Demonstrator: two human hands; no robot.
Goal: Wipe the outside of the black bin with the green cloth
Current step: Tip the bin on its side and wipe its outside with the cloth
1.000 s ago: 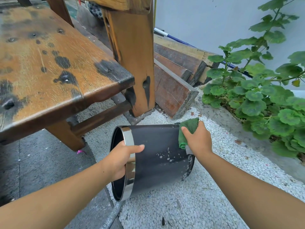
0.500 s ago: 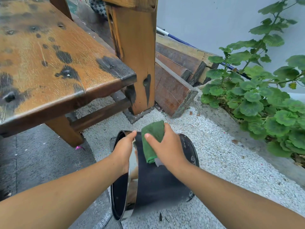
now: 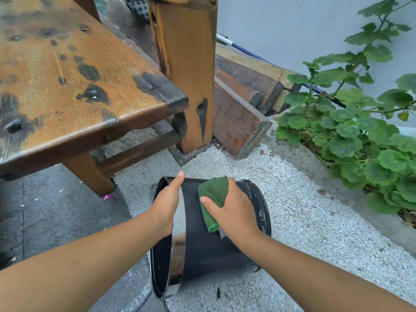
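You are looking down at one black bin (image 3: 209, 244) lying on its side on the pale gravel (image 3: 299, 212), its open mouth facing left and its base to the right. Your left hand (image 3: 167, 204) is gripping the shiny metal rim band (image 3: 177, 248) at the mouth, fingers curled over the top edge. Your right hand (image 3: 234, 209) is pressing one green cloth (image 3: 213, 199) flat against the bin's upper side wall, thumb and fingers closed around the bunched fabric. The cloth is sitting just right of your left hand, near the mouth end. One worn wooden table (image 3: 74, 86) is standing behind the bin, and one leafy plant (image 3: 351, 122) is growing to the right.
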